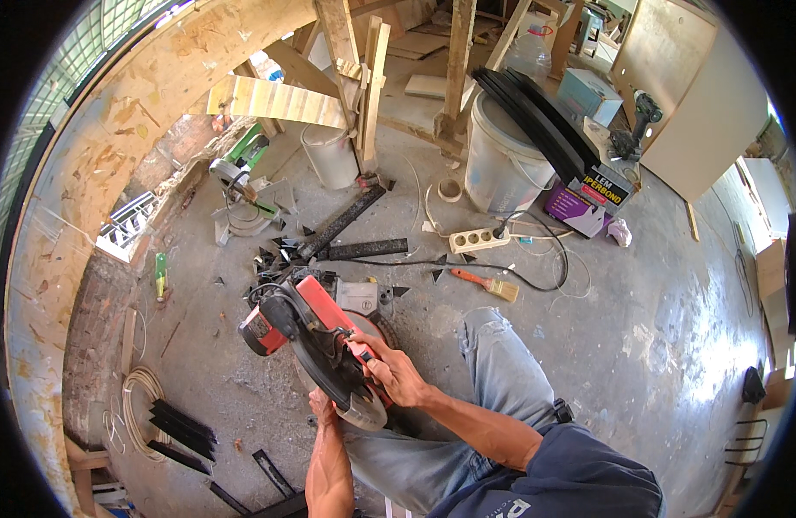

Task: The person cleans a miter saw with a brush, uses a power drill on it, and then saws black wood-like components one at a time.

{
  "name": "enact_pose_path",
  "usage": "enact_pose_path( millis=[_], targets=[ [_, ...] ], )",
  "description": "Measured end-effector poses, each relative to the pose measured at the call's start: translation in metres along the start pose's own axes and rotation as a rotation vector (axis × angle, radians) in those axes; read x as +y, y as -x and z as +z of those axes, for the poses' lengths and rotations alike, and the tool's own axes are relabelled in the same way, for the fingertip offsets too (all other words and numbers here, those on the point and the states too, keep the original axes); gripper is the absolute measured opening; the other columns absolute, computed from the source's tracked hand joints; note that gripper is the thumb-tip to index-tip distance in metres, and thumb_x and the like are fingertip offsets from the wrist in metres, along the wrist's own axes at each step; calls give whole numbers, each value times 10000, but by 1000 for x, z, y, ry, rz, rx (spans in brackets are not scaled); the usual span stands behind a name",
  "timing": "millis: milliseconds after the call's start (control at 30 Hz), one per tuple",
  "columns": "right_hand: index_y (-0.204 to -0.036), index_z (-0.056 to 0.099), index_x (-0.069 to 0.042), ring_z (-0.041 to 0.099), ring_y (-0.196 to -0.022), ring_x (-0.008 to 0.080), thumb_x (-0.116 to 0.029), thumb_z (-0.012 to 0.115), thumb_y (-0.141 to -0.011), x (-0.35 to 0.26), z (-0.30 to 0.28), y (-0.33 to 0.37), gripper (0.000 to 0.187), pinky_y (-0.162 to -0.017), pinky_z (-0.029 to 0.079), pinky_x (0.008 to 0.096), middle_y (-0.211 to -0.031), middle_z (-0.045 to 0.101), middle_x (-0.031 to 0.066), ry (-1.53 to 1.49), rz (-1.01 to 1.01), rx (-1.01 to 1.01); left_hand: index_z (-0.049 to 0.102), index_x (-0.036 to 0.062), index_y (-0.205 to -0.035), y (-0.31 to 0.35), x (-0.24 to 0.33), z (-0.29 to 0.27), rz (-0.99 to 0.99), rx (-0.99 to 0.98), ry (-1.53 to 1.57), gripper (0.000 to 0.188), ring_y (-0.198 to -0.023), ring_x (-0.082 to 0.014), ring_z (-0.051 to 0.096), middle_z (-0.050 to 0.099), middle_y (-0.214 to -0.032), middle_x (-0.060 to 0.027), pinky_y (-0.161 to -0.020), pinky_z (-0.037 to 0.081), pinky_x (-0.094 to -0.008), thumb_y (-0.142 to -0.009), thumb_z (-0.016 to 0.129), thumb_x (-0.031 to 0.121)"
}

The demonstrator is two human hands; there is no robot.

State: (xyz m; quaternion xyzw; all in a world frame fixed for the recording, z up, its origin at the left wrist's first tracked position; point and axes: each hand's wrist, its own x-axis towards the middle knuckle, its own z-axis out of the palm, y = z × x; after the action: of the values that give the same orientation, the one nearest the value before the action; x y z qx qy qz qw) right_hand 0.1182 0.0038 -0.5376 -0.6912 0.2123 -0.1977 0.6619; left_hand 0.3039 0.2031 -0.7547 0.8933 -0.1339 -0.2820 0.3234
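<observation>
A red and black miter saw stands on the concrete floor in front of me. My right hand is closed around its red handle. Low beside the blade guard, my left hand appears closed, its fingers partly hidden by the saw. Whatever it grips cannot be made out. Black offcuts are scattered beyond the saw, along with two longer black strips. Several black strips lie on the floor at the lower left, and another black piece lies nearer my left forearm.
A power strip with a black cable and a paintbrush lie beyond my right knee. Black mouldings rest across a white bucket. A green saw, a smaller bucket and a coiled hose are at the left.
</observation>
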Motion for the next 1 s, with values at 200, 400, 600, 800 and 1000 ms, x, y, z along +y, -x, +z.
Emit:
enact_pose_path(
  millis=[200,400,600,800,1000],
  targets=[
    [-1466,403,-145,571,-639,180,-240,410,-927,10,1,0,548,-617,474,338,-756,591,78,15,-52,32,721,65,-1135,5,7,0,13,-20,7,565,-902,-252,721,750,-980,-143,-768,550,-426,-821,700,534],
    [-1450,394,-146,607,-712,274,-258,409,-952,7,-1,2,510,-720,492,395,-789,594,116,10,-11,-2,723,71,-1133,3,5,2,36,-16,-61,578,-884,-249,723,752,-961,-131,-747,552,-413,-825,693,559],
    [-1458,406,-142,579,-652,182,-238,402,-931,7,4,0,536,-629,480,333,-771,598,83,1,-48,17,735,59,-1105,-2,-11,-1,68,-1,30,506,-869,-225,722,755,-943,-115,-744,557,-400,-863,671,499],
    [-1456,411,-143,587,-672,187,-220,408,-929,20,-10,8,533,-639,483,340,-774,598,81,37,-27,48,717,32,-1137,13,19,18,67,-76,-25,491,-867,-221,720,748,-974,-110,-758,571,-382,-903,623,453],
    [-1461,414,-155,592,-679,193,-228,432,-946,7,7,-3,521,-649,491,349,-773,593,72,-22,-40,24,708,80,-1074,-44,-84,25,215,-9,362,421,-819,-344,717,733,-906,-160,-697,560,-475,-891,630,452]
  ],
)
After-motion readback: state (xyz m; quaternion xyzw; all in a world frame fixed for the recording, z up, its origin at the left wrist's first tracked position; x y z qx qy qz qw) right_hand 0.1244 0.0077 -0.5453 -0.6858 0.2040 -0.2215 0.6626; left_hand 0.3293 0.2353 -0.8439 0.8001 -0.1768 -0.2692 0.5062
